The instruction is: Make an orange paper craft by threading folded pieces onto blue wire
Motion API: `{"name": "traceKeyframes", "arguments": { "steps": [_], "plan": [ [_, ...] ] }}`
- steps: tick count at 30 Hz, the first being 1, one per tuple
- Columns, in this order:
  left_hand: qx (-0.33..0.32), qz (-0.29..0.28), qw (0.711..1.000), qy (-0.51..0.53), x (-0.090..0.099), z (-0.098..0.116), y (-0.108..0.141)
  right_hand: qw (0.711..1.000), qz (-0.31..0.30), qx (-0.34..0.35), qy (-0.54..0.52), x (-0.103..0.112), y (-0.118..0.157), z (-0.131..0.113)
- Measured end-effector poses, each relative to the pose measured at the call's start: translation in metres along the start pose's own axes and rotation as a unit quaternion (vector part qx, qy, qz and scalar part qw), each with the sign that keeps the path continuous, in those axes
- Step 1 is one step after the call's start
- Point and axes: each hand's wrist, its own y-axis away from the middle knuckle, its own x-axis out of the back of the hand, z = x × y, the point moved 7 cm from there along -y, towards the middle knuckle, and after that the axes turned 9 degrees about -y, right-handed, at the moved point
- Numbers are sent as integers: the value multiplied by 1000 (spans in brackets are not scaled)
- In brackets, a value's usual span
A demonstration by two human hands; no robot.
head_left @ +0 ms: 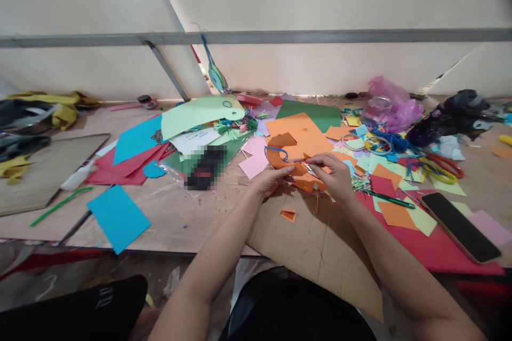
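Note:
My left hand (274, 180) pinches a curved piece of orange paper (276, 159), thumb on top. Close against it, my right hand (333, 175) has its fingers pressed together at the paper's right end. A small silvery, blade-like thing (309, 168) shows at those fingertips; its kind is not clear. Behind the held piece, a thin blue loop (276, 150) curves, partly covered. Larger orange sheets (302, 127) lie just beyond both hands. Under my wrists is a brown cardboard sheet (320, 245), with a small orange scrap (288, 216) on it.
Right of me lie a phone (460, 226), a green pen (392, 200), scissors with yellow and red handles (440, 168) and paper scraps. A clear jar (376, 109) stands farther back. To the left are blue paper (119, 217) and a green pipe cleaner (60, 205).

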Motion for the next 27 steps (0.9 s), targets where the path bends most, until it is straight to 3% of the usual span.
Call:
{"name": "traceKeyframes", "arguments": {
  "steps": [5,9,13,18,27],
  "plan": [
    [-7,-2,1000,23,0,1,0,999,-43,31,9,-8,2,-5],
    [9,1,1000,27,1,-1,0,998,-55,16,-17,-11,3,-6],
    [-5,22,999,30,3,1,0,994,-43,-52,-81,-11,4,3],
    [7,26,999,32,3,-1,0,966,4,-168,-195,-10,7,26],
    [15,49,998,40,1,-4,0,939,42,-225,-256,-12,8,40]
  ]
}}
